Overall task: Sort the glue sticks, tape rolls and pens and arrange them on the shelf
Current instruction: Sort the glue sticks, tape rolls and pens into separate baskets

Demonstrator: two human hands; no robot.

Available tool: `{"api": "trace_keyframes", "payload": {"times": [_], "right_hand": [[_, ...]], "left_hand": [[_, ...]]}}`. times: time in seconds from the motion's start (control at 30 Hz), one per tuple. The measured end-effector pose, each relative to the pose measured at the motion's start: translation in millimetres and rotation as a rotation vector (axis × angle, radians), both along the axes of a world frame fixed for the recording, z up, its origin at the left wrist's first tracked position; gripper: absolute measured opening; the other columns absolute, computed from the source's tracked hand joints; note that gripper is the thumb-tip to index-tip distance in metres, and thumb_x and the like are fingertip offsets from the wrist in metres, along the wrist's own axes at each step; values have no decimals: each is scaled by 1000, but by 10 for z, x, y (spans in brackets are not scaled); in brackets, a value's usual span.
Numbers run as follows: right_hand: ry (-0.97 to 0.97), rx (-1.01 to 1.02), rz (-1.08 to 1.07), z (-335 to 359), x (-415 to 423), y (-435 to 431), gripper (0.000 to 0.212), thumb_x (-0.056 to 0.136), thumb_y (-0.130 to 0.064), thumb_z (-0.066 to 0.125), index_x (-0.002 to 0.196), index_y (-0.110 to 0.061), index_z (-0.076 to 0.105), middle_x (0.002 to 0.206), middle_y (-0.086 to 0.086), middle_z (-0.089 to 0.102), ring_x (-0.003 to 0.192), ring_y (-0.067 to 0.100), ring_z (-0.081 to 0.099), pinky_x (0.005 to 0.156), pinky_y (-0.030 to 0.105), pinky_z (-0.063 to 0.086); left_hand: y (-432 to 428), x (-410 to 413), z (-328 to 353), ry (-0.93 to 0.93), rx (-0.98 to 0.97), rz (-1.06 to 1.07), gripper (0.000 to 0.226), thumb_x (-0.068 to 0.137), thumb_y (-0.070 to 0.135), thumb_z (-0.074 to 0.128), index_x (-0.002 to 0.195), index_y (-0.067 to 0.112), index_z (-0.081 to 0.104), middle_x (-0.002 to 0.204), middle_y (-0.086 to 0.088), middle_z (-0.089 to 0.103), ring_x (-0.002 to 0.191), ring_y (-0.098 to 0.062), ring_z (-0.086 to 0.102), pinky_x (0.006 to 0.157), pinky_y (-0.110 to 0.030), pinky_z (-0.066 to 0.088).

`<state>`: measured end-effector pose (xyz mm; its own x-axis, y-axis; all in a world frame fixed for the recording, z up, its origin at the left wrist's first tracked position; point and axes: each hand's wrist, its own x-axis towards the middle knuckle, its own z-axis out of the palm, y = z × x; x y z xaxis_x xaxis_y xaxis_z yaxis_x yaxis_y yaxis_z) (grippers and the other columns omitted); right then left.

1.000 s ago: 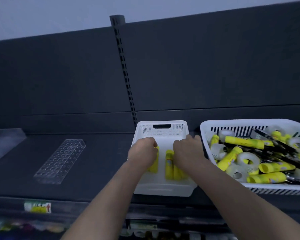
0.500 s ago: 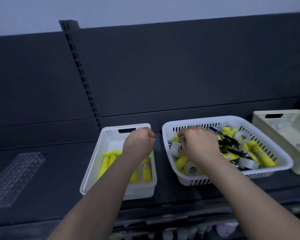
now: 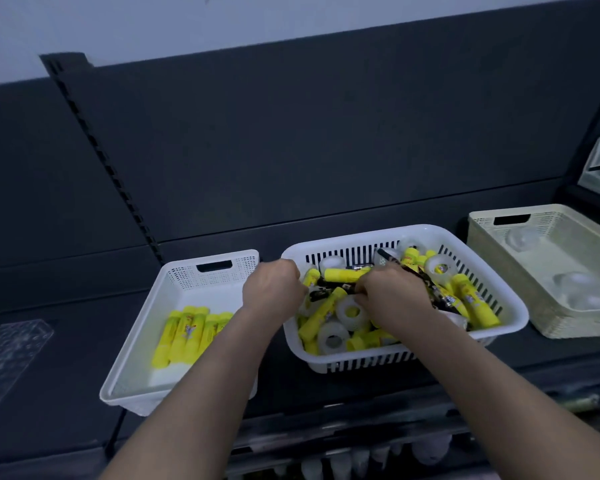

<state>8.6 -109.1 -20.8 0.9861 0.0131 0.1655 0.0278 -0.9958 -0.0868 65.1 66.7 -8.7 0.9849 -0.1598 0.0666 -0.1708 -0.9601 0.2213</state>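
Both hands are reached into the white slotted plastic basket (image 3: 404, 355) at 6 o'clock on the dark shelf (image 3: 66, 375). The left hand (image 3: 272, 292) is seen curled at its left rim, contents indiscernible. The right hand (image 3: 392, 294) is clenched among yellow glue sticks (image 3: 321, 315), clear tape rolls (image 3: 352, 311) and black pens (image 3: 437, 292). Sorted glue sticks (image 3: 187, 334) are laid in the white perforated bin (image 3: 208, 275) at 8 o'clock.

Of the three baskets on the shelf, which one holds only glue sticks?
The small white basket on the left: only yellow glue sticks inside. The middle slotted basket holds mixed items; the cream basket holds tape rolls.
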Motion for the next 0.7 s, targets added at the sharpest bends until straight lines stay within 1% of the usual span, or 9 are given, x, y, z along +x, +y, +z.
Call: {"api": "trace_keyframes", "payload": {"times": [0.03, 0.1, 0.17, 0.23, 0.3, 0.37, 0.47, 0.57, 0.7], "right_hand": [[15, -4, 6, -6, 26, 4, 22, 92, -34, 55, 95, -18, 71, 96, 3, 63, 103, 24, 53, 67, 29, 44], [64, 1, 17, 22, 46, 10, 23, 88, -39, 60, 88, -19, 71, 89, 1, 62, 91, 21, 55, 62, 28, 41], [88, 21, 25, 56, 32, 5, 24, 86, -43, 61, 88, -21, 70, 85, -1, 63, 81, 20, 58, 60, 27, 42], [29, 43, 22, 77, 9, -1, 19, 89, -38, 58, 93, -24, 70, 87, -3, 67, 82, 21, 62, 62, 27, 44], [-53, 88, 17, 114, 4, 6, 15, 92, -35, 53, 96, -26, 65, 86, -5, 67, 81, 20, 63, 61, 26, 42], [-124, 148, -4, 175, 26, 18, 11, 94, -32, 50, 93, -25, 59, 83, -6, 65, 79, 20, 61, 59, 28, 40], [-211, 175, -22, 264, 64, 32, 8, 94, -31, 50, 94, -25, 55, 86, -7, 64, 85, 22, 60, 63, 32, 41], [-194, 114, -23, 289, 63, 80, 9, 94, -29, 51, 98, -25, 58, 92, -5, 66, 88, 23, 60, 62, 31, 39], [-180, 15, -63, 280, 7, 77, 19, 92, -24, 51, 107, -29, 61, 98, -3, 68, 93, 23, 61, 62, 29, 33]], "left_hand": [[-7, 5, -11, 31, 27, -1, 21, 86, 33, 63, 99, 16, 67, 98, -2, 68, 94, -26, 61, 72, -31, 49], [-16, 11, -27, 68, 60, -14, 18, 85, 29, 63, 97, 16, 68, 96, -2, 68, 91, -25, 61, 70, -32, 50], [-23, 18, -39, 75, 83, -29, 18, 84, 25, 62, 100, 18, 66, 99, -1, 67, 93, -24, 60, 71, -32, 52], [-40, 15, -55, 71, 109, -63, 26, 83, 28, 64, 107, 20, 62, 104, 0, 64, 101, -24, 55, 73, -32, 50], [-60, -8, -72, 63, 98, -83, 32, 81, 32, 67, 109, 21, 58, 104, 0, 63, 103, -24, 53, 74, -32, 49], [-52, -16, -99, 59, 42, -81, 29, 81, 31, 67, 107, 21, 57, 104, 1, 63, 100, -23, 56, 75, -32, 50], [38, 9, -36, 72, -105, -61, 26, 82, 23, 63, 107, 22, 55, 102, 2, 62, 98, -23, 58, 75, -29, 47], [117, 68, 142, 18, -284, -36, 32, 84, 13, 56, 114, 23, 55, 105, 0, 61, 97, -23, 58, 74, -29, 45], [0, 91, 255, -5, -435, -119, 28, 86, 17, 59, 114, 22, 61, 109, 2, 63, 99, -19, 58, 80, -32, 50]]}}
